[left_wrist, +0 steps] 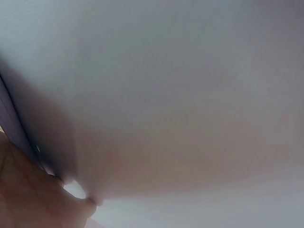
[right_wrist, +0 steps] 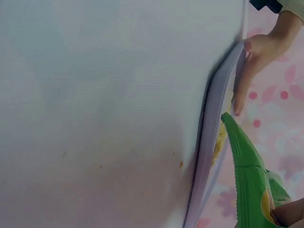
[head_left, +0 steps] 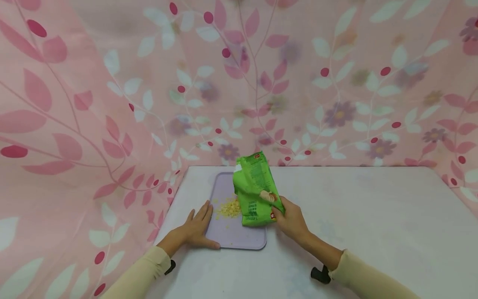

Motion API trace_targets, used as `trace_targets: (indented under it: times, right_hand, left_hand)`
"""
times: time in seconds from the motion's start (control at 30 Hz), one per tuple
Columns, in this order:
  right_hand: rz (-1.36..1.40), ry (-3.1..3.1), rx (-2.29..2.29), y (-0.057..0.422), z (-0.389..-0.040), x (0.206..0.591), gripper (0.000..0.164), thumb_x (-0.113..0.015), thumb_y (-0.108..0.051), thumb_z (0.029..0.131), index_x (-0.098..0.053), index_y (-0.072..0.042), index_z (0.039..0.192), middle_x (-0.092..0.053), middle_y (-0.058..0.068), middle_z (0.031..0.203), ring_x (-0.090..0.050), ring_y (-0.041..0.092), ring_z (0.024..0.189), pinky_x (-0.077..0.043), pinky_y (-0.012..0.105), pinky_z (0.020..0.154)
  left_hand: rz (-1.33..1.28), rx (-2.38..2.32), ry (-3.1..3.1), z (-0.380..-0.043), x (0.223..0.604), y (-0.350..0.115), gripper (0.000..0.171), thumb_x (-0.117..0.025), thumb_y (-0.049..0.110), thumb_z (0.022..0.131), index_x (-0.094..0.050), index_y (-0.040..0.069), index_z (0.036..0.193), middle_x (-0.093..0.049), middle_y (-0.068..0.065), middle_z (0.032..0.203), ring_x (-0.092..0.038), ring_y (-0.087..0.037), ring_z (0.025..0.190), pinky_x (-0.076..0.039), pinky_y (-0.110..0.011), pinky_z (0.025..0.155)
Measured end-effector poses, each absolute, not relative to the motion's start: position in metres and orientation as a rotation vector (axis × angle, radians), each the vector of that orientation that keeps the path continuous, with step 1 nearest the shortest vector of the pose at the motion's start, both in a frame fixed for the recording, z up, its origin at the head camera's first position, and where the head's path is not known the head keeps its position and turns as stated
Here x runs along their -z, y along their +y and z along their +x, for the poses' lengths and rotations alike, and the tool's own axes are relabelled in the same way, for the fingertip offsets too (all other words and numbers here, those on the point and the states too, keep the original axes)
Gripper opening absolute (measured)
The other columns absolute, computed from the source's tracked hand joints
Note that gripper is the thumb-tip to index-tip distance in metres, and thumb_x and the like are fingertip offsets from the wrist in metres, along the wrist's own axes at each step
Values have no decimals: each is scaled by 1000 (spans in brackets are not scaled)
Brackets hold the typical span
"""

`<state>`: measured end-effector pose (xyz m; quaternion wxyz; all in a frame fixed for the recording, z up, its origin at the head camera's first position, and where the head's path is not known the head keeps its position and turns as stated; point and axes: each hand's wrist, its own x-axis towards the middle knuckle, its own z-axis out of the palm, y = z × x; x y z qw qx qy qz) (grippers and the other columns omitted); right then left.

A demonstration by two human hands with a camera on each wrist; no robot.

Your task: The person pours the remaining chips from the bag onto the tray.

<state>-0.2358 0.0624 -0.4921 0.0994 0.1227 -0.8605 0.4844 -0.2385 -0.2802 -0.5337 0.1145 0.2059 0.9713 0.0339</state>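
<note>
A green snack bag [head_left: 257, 189] with printed text and a picture of food is gripped in my right hand [head_left: 293, 218], thumb on its near face and by its lower right corner. The bag tilts over a flat lilac tray [head_left: 239, 238]. Small yellow crumbs [head_left: 228, 208] lie heaped on the tray, partly hidden behind the bag. At the tray's left edge rests my left hand [head_left: 198, 228], fingers straight and spread, thumb along the near edge. In the right wrist view the bag [right_wrist: 249, 190] hangs beside the crumbs.
The tray lies on a white-covered table [head_left: 354, 216], toward its left side. A pink floral curtain [head_left: 280, 83] hangs behind the table and along its left. Tiny brown specks [right_wrist: 181, 164] dot the cloth in the right wrist view.
</note>
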Motion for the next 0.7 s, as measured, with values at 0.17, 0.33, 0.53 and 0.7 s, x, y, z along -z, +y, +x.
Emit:
trace_targets:
  times: [0.17,0.33,0.53,0.7]
  right_hand:
    - [387,-2409,-1448,66,-242,484,29,-63,-6,85,-60,-6,114,-67,6,84,-55,10,66,-44,21,54]
    - [419,-2276,-1472,64,-246,479,26,-62,-8,86,-60,-5,112,-65,7,83,-54,11,66,-45,22,53]
    - [474,-2500,-1424,60,-235,496,31,-62,-5,85,-59,-5,116,-67,5,87,-53,7,65,-42,20,53]
    - [450,-2491,-1458,57,-237,496,32,-62,-7,86,-58,-7,118,-67,5,88,-55,10,68,-44,22,55]
  left_hand:
    - [601,-89,2825,-239,533,-280,140,-43,94,51,0,2,148,8,-14,155,3,-25,144,-7,-58,111]
    - [595,-93,2834,-239,536,-279,139,-45,93,51,0,3,148,7,-14,155,3,-25,144,-8,-59,110]
    - [603,-112,2818,-236,536,-278,139,-45,93,52,-2,1,147,6,-16,155,1,-27,144,-8,-60,109]
    - [578,-69,2839,-238,533,-279,140,-44,94,50,-1,3,148,6,-13,156,2,-24,144,-8,-59,110]
